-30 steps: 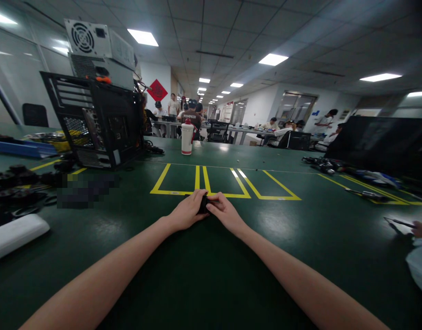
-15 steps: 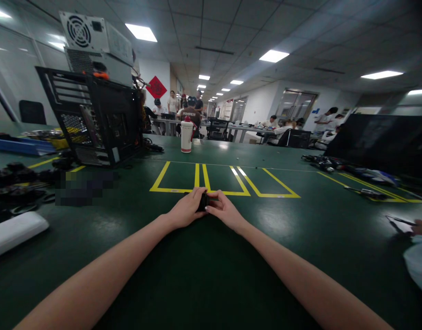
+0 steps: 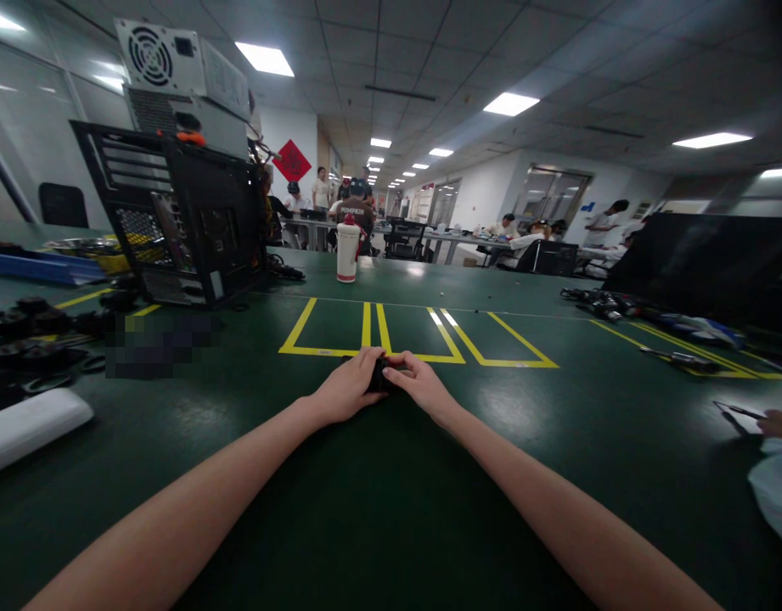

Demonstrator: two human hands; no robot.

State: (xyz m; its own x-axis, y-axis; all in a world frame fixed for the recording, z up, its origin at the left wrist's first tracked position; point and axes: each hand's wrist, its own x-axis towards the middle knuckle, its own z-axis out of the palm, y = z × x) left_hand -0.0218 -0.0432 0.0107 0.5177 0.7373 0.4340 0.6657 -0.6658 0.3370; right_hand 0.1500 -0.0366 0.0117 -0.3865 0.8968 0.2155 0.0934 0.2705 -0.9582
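The left hand point(image 3: 349, 392) curls around a small black part point(image 3: 378, 376), thumb on the near side and fingers over the far side, while the right hand point(image 3: 419, 386) pinches at its right end with thumb and fingertips. Take that part as the clock's centre: the left hand sits at nine, the right at three, and the yellow tape outlines point(image 3: 384, 327) begin just beyond at twelve on the green table point(image 3: 391, 492).

The likeliest trouble, I judge, is a slip. The right fingertips have only a small area to grip, so an uneven squeeze or twist could turn the part inside the left palm, or flick a loose piece loose (if it has one; the fingers hide most of it). Whether the part rests on the table or hangs just above it, I cannot tell. Dark against dark green, anything dropped could be hard to spot.

Farther off, the white-bodied tumbler point(image 3: 346, 253) stands upright near twelve, where a long reach could knock it over. Toward ten, a power supply point(image 3: 183, 64) is stacked high above the open computer case point(image 3: 203, 238); a hard bump to the table might shift it. A co-worker's hand point(image 3: 779, 423) at three, holding a pen-like tool, is well apart.
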